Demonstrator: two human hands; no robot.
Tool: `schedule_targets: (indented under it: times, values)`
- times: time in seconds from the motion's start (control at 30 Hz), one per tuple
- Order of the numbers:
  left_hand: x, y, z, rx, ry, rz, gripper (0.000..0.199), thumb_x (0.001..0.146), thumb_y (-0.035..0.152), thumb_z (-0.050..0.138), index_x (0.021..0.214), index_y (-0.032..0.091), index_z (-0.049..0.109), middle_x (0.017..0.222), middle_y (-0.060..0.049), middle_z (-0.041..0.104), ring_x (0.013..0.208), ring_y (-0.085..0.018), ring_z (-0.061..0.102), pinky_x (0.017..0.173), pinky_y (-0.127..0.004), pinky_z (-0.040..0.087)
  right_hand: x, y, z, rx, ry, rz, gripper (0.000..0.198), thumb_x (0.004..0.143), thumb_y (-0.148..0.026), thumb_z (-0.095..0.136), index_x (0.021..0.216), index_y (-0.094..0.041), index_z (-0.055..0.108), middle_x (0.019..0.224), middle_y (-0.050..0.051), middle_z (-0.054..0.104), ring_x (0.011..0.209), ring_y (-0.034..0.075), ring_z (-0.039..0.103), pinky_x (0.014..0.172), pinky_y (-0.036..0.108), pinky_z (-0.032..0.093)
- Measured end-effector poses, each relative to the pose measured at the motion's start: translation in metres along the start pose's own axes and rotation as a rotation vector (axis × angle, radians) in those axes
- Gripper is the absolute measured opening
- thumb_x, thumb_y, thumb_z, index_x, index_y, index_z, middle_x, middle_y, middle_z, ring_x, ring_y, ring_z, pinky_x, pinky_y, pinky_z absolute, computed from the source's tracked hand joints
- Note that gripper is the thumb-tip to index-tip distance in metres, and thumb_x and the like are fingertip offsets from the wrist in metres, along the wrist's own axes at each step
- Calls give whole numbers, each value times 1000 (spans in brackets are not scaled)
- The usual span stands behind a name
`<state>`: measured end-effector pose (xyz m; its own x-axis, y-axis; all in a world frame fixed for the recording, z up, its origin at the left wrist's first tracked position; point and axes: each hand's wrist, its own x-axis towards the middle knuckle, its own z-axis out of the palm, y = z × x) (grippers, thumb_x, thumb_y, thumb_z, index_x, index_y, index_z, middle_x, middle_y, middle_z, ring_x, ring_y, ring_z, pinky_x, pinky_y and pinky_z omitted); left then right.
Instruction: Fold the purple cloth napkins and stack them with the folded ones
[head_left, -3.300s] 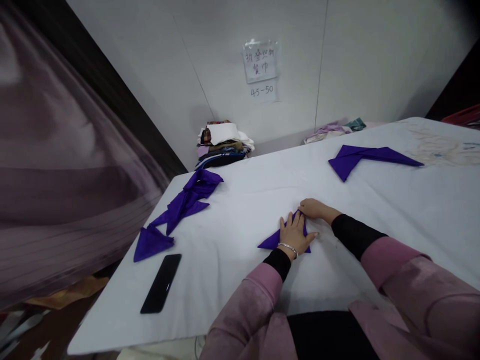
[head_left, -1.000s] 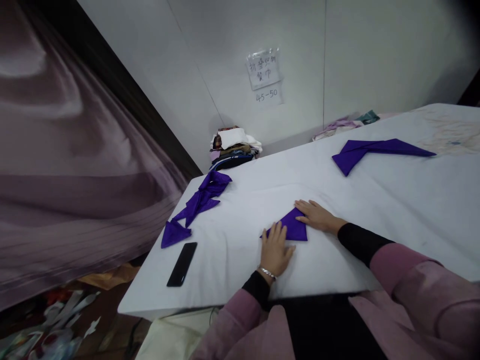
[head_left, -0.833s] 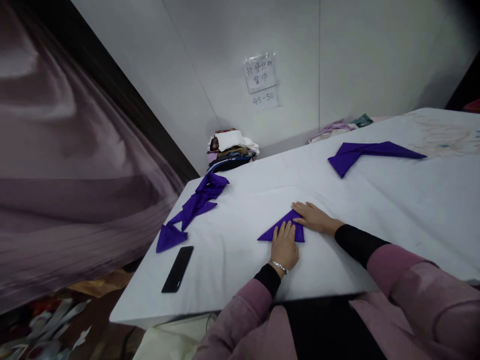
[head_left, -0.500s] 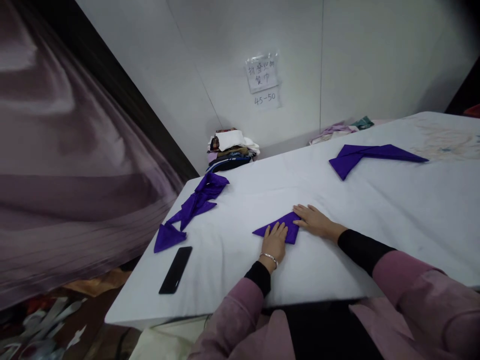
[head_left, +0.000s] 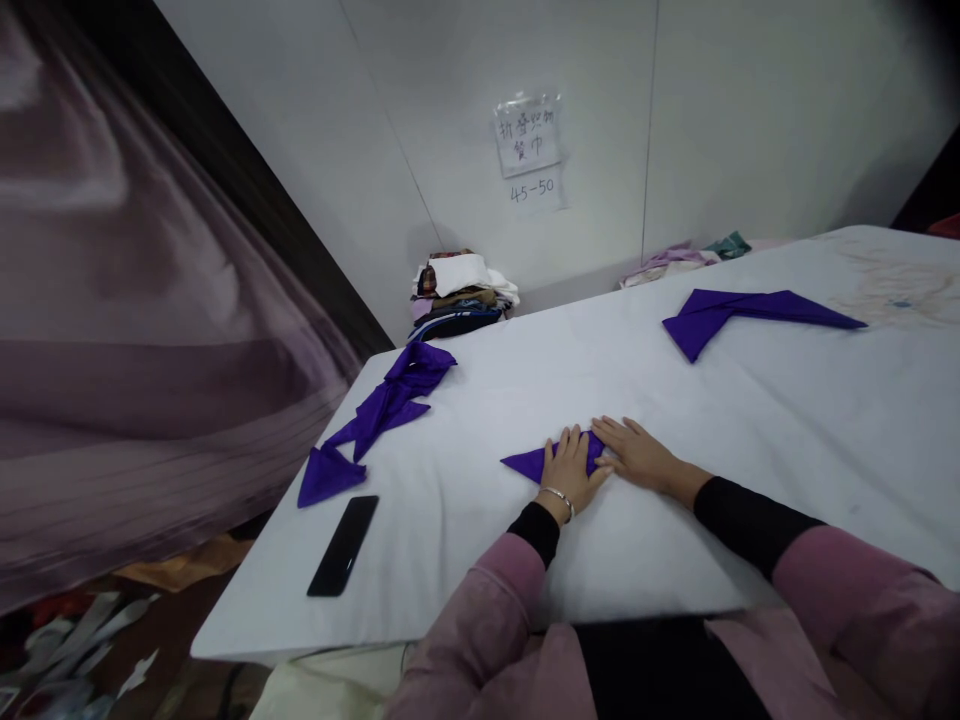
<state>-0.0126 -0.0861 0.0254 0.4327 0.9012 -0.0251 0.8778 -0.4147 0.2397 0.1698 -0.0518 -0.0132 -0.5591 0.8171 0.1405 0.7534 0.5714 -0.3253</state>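
A small folded purple napkin [head_left: 527,463] lies flat on the white-covered table [head_left: 480,540], its pointed end towards the left. My left hand [head_left: 571,472], with a silver bracelet at the wrist, rests on the napkin's middle with fingers stretched out. At the napkin's right end, my right hand [head_left: 637,455] lies flat with its fingers on the edge. The two hands are close together and hide much of the cloth between them.
Crumpled purple cloths [head_left: 390,400] lie on the table's left side, with a black phone [head_left: 343,546] nearer me. Another folded purple cloth [head_left: 750,308] is at the back right. Stacked clothes [head_left: 459,295] stand by the wall, below a handwritten sign [head_left: 527,140].
My left hand has slid right across the napkin, closer to my right hand, covering more of the cloth. My right hand stays at the right end. The view has shifted slightly.
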Motion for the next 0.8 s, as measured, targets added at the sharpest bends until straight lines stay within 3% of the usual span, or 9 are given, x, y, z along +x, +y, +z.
schedule_targets:
  times: [0.13,0.4,0.67,0.8]
  values:
    - [0,-1,10,69,-18,-6,79,85,66,21,144,13,21,151,-9,19,139,-26,11,112,-50,9,-1,8,-5,3,-12,-22,65,89,-58,30,144,-22,26,146,10,33,135,26,23,108,48,16]
    - [-2,-2,9,112,-36,-7,82,84,69,15,145,14,18,152,-8,19,139,-25,9,112,-50,9,-4,26,-10,-13,-18,-91,63,90,-56,30,145,-25,22,146,8,31,136,28,21,107,52,16]
    - [1,-2,9,77,-49,-26,86,81,72,10,144,14,20,152,-7,18,139,-24,10,112,-49,8,-1,26,-16,-30,-55,20,68,87,-62,31,142,-21,31,146,11,29,136,29,20,107,55,14]
    - [1,-2,8,81,-75,-36,87,81,72,9,144,14,19,152,-7,16,140,-24,9,112,-49,8,-7,18,-18,82,73,175,70,85,-59,37,141,-16,33,146,14,29,135,30,21,107,53,19]
